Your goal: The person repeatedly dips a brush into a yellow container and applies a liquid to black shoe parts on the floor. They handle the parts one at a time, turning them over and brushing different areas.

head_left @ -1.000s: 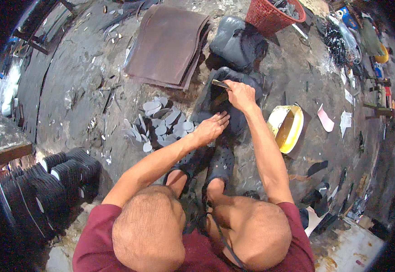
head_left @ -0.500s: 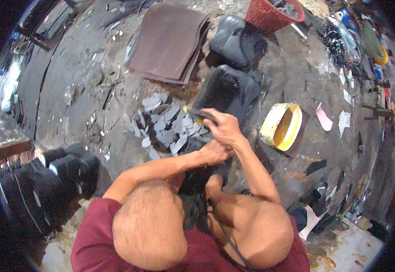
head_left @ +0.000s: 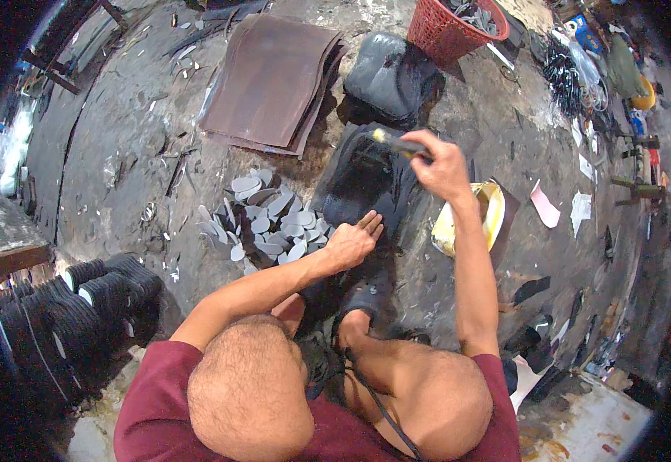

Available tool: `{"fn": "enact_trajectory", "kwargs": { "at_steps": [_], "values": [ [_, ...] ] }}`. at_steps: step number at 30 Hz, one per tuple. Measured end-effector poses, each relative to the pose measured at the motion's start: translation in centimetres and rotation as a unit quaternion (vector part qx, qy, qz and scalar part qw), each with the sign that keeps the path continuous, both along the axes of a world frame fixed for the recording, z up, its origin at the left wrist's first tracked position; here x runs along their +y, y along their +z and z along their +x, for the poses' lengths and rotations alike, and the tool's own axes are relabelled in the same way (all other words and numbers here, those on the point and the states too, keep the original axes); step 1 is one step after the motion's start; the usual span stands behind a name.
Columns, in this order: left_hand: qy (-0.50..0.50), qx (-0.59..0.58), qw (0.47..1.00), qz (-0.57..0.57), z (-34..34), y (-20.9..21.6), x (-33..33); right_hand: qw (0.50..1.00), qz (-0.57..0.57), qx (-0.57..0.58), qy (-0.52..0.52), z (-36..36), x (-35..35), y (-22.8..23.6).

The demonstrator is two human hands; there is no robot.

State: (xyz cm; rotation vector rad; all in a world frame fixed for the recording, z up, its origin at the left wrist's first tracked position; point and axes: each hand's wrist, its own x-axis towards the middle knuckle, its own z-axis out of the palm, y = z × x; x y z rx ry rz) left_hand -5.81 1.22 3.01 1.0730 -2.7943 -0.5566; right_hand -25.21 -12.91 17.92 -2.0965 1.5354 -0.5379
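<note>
While right hand (head_left: 441, 167) clasps blurred brush (head_left: 403, 144), left hand (head_left: 351, 245) lies flattened on black block (head_left: 365, 175).

The right grip (head_left: 439, 168) hides part of the brush (head_left: 406, 145), the forearm (head_left: 476, 277) part of the yellow container (head_left: 446, 232).

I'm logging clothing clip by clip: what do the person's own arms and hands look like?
Both the left hand and the right hand are bare, without gloves; no watch or wristband shows. Plain maroon sleeves leave the forearms uncovered, and no markings are visible on the cloth.
</note>
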Motion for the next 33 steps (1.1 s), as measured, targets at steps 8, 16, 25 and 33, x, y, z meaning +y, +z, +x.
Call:
{"fn": "enact_trajectory", "kwargs": {
  "at_steps": [8, 16, 25, 33],
  "values": [
    [-0.002, 0.005, 1.000, 0.022, 0.4, 0.4, -0.1, 0.994, -0.026, 0.065, 0.084, 1.3, -5.5, -9.7],
    [-0.001, -0.008, 0.999, 0.040, 0.7, 0.7, -0.3, 0.909, -0.133, 0.175, 0.353, 3.9, -7.3, -8.8],
    [-0.003, 0.002, 0.999, 0.032, 0.6, 1.2, -0.7, 0.927, -0.002, 0.233, 0.295, 1.5, -6.5, -8.7],
    [-0.012, -0.023, 0.999, 0.030, 1.0, 1.0, -0.7, 0.947, 0.060, 0.276, 0.156, -2.3, -4.2, -7.2]
  ]
}}
